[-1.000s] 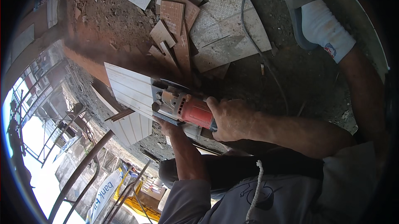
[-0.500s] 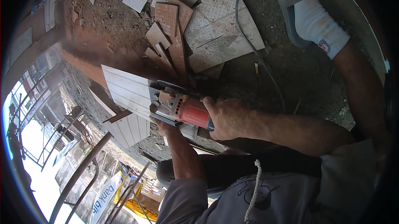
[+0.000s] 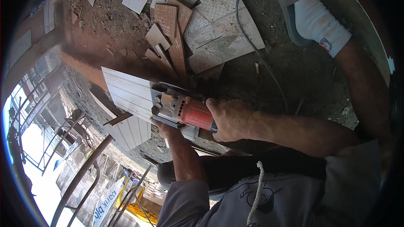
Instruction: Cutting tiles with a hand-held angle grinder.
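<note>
My right hand [image 3: 230, 119] is wrapped around the rear of a red handheld tile saw [image 3: 198, 113]. The saw's metal base plate lies on a white striped tile [image 3: 126, 90], and its dark disc shows along the far side. At the tile's near edge, my left hand [image 3: 162, 129] grips the tile just beside the base plate; its fingertips are partly hidden. Reddish dust spreads leftward from the cut, over the ground beyond the tile.
Brown tile offcuts [image 3: 166, 21] and dusty pale tiles [image 3: 227, 29] lie on the dirt beyond the saw. A grey cable [image 3: 252, 42] runs over them. A foot in a white sock [image 3: 320, 23] is at upper right. Another striped tile [image 3: 132, 132] and a curved metal bar [image 3: 84, 170] are at left.
The saw, the tile and both hands keep nearly the same places. The surroundings have shifted very slightly leftward in view.
</note>
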### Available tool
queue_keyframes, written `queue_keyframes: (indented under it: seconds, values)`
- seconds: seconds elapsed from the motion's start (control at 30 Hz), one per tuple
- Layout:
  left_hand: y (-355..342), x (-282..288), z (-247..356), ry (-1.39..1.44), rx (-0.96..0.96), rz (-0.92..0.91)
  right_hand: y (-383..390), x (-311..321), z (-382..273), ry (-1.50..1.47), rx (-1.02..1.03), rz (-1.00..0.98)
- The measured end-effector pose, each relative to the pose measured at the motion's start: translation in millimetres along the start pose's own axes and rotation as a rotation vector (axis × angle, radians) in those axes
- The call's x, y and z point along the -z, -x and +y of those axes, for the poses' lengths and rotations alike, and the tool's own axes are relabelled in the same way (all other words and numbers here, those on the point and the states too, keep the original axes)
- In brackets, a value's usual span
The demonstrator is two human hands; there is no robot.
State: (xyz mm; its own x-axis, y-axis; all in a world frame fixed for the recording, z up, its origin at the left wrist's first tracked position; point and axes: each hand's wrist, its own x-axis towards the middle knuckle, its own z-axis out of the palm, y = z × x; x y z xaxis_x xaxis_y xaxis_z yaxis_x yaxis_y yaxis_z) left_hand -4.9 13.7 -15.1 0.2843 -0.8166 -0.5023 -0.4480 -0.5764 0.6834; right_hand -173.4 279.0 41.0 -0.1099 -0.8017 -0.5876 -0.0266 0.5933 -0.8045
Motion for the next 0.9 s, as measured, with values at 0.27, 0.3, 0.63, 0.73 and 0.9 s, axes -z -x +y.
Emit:
queue_keyframes:
  seconds: [0.27, 0.3, 0.63, 0.73, 0.9]
  values:
    - [2, 15, 11, -0.134, -0.137, 0.010, 3, 0, -12, -0.011, 0.054, 0.018]
    - [11, 12, 13, -0.422, -0.268, 0.053, 4, 0, -13, 0.014, 0.047, 0.025]
    - [58, 7, -5, -0.232, -0.078, 0.218, 10, -1, -13, -0.006, 0.028, 0.072]
    - [77, 17, -22, -0.302, -0.225, 0.159, 8, -4, -9, -0.043, 0.046, 0.089]
    - [74, 13, -20, -0.318, -0.230, 0.094, 8, -1, -10, 0.006, 0.047, 0.078]
